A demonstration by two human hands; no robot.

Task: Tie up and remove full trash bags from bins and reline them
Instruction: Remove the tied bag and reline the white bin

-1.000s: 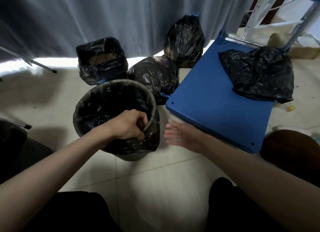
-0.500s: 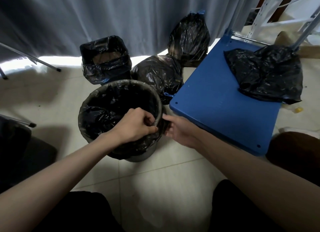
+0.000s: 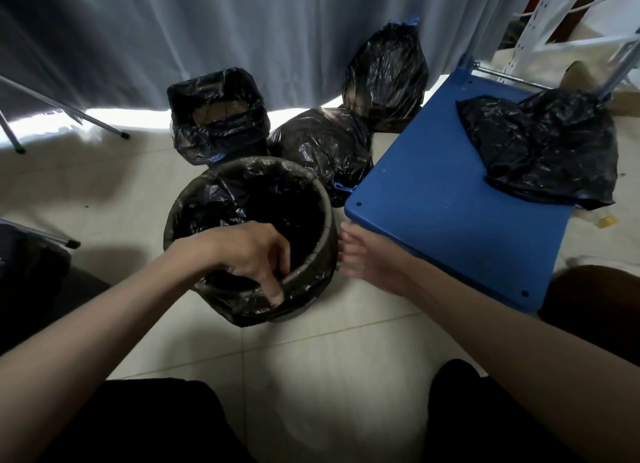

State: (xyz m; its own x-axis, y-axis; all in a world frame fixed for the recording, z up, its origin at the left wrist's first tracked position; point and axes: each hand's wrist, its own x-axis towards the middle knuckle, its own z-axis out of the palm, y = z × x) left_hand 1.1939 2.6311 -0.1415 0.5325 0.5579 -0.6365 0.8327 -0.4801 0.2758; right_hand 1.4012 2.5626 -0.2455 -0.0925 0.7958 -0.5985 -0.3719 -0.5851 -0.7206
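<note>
Tiled floor (image 3: 104, 192): upright round bin (image 3: 311, 199), mouth upward

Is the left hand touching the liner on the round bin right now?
Touching. The head view shows the left hand hooked over the round bin's near rim, fingertips pressing the black liner folded outside.

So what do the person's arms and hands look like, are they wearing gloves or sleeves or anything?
No gloves. The left hand and the right hand are both bare, and both forearms are bare as far back as the picture shows, so no sleeves show. No watch, rings or bracelets can be seen. Below the arms there is dark, black-looking clothing over the legs.
</note>
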